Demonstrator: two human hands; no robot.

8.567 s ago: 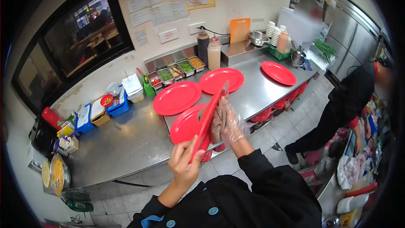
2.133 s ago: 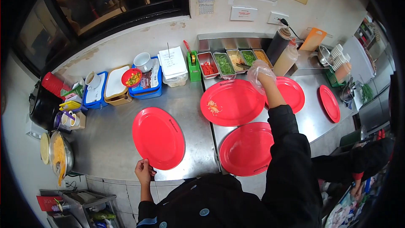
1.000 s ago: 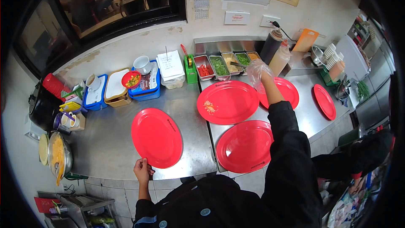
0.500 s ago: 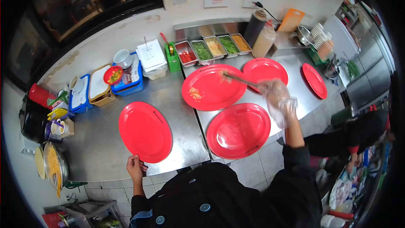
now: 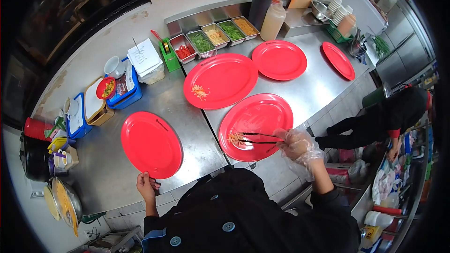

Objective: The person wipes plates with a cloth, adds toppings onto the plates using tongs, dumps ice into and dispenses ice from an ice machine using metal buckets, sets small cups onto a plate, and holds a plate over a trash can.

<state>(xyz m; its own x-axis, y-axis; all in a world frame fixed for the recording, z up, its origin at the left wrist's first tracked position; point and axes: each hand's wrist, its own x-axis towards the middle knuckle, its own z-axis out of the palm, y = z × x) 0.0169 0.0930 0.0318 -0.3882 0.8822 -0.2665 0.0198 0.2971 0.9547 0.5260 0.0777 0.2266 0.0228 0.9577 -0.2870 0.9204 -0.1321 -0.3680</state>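
5 steel tubs (image 5: pixel 221 45) line the counter's (image 5: pixel 105 173) back edge; right hand (image 5: pixel 297 145), gripping black tongs (image 5: pixel 260 134), has moved frontward, left hand (image 5: pixel 147 186) pinching red oval plate (image 5: pixel 151 145).

The plates (image 5: pixel 258 112) are red, the tongs (image 5: pixel 260 134) black.

Glossy, smooth plastic plates (image 5: pixel 152 145) rest on a shiny metal bench (image 5: pixel 98 168). A crinkled, clear plastic glove (image 5: pixel 311 154) covers the right hand (image 5: pixel 297 145). Along the bench's back edge: smooth metal trays (image 5: pixel 221 45), matt paper (image 5: pixel 145 56).
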